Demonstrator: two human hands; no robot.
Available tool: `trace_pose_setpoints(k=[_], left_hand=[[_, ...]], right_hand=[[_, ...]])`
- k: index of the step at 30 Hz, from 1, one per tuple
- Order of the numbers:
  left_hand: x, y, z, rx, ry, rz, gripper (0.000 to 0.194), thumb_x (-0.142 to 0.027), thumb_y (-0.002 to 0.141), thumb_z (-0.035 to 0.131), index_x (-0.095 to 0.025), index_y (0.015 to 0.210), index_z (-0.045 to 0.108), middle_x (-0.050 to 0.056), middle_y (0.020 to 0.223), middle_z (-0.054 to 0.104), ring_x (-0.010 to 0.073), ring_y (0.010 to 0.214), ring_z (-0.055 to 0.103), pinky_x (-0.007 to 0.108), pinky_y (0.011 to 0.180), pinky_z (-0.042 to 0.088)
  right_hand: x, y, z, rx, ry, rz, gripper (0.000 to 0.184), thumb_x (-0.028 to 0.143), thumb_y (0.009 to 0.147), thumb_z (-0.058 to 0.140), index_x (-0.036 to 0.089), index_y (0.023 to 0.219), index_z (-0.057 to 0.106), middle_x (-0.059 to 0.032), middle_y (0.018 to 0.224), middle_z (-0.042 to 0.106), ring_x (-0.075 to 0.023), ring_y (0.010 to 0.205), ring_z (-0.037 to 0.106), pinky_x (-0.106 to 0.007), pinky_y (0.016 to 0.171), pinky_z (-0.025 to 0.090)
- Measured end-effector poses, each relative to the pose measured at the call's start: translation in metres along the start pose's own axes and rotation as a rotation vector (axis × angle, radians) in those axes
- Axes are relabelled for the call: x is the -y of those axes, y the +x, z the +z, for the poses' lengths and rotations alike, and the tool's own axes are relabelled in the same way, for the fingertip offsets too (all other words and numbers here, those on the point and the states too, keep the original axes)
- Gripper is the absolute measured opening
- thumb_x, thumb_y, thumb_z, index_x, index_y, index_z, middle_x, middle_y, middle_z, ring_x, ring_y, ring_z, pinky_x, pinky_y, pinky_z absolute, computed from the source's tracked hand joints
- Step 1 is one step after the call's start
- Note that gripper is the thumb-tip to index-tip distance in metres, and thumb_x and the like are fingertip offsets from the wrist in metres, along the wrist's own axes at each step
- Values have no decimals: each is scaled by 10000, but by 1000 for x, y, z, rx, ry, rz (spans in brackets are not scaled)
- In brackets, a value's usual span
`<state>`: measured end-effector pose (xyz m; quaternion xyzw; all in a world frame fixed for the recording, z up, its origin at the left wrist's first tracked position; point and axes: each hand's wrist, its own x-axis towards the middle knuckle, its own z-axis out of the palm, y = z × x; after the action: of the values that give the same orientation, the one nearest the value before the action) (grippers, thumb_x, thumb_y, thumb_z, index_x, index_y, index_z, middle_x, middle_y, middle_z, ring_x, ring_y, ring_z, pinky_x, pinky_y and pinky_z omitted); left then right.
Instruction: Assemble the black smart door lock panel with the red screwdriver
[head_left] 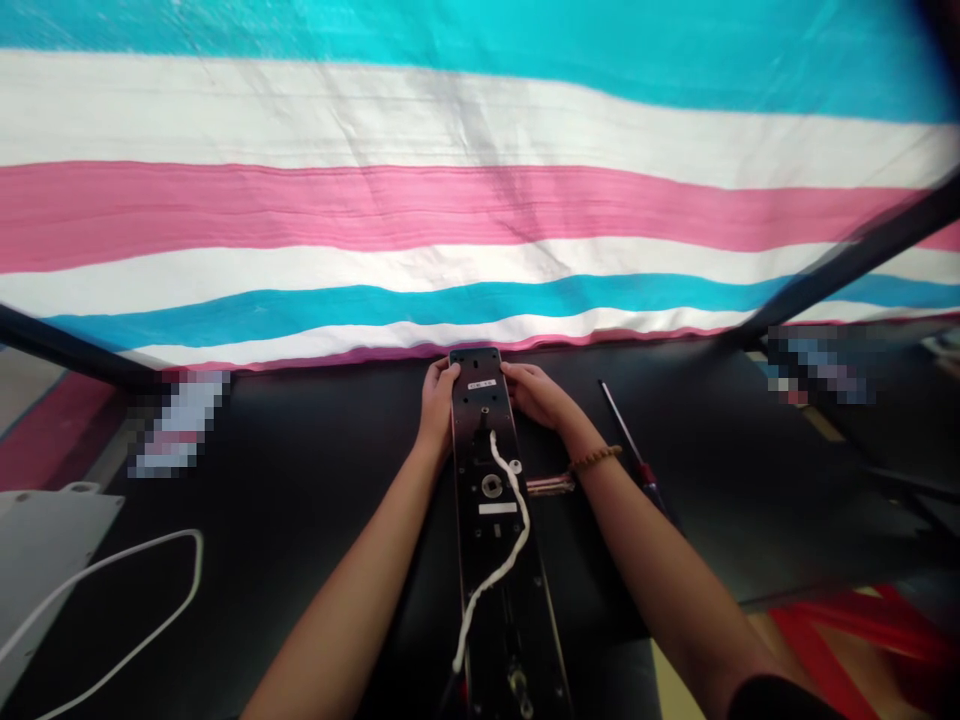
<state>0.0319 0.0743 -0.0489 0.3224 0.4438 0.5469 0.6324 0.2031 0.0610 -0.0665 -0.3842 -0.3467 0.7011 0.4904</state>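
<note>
Left hand and right hand closed on far end of long dark lock plate, one on each side edge. Plate runs lengthwise over black tabletop; white cable trails down its face. Right of plate, near: red-handled screwdriver. Left of plate, well apart: white panel, white cable loop. Beyond plate: striped cloth.

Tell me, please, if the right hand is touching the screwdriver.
Apart: the head view shows the right hand on the black panel, tabletop between it and the screwdriver.
</note>
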Motion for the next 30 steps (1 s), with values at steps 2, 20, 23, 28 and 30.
trace_pose_setpoints(k=[2, 20, 23, 28, 30], left_hand=[[1, 0, -1, -1, 1, 0, 354, -388, 726, 711, -170, 986, 612, 0, 769, 654, 139, 644, 598, 242, 588, 460], [5, 3, -4, -12, 39, 22, 336, -443, 782, 680, -176, 979, 625, 4, 804, 648, 150, 702, 596, 258, 639, 468], [4, 2, -3, -1, 20, 12, 333, -419, 767, 687, -174, 985, 626, 3, 802, 651, 148, 698, 597, 256, 638, 469], [4, 1, -2, 22, 0, 9, 340, -372, 732, 696, -166, 992, 624, 13, 807, 659, 153, 698, 597, 255, 629, 459], [4, 1, -3, 26, 0, 10, 349, -368, 717, 701, -166, 991, 623, 12, 806, 656, 154, 699, 595, 259, 637, 458]], right_hand=[[-1, 0, 0, -6, -4, -6, 349, 457, 800, 760, 163, 989, 747, -84, 911, 772, -179, 782, 710, -267, 650, 568], [-2, -1, 3, -42, -31, -9, 342, 464, 778, 772, 159, 933, 748, -94, 903, 772, -217, 822, 728, -300, 665, 593], [-1, -2, 4, -44, -50, -17, 319, 436, 752, 801, 169, 919, 754, -93, 922, 773, -219, 809, 729, -312, 678, 602], [1, -4, 6, -37, -49, -26, 296, 419, 737, 814, 184, 909, 760, -91, 918, 777, -232, 823, 732, -337, 685, 617], [2, -4, 7, -39, -49, -26, 308, 426, 726, 819, 182, 904, 758, -89, 909, 779, -235, 826, 733, -338, 692, 621]])
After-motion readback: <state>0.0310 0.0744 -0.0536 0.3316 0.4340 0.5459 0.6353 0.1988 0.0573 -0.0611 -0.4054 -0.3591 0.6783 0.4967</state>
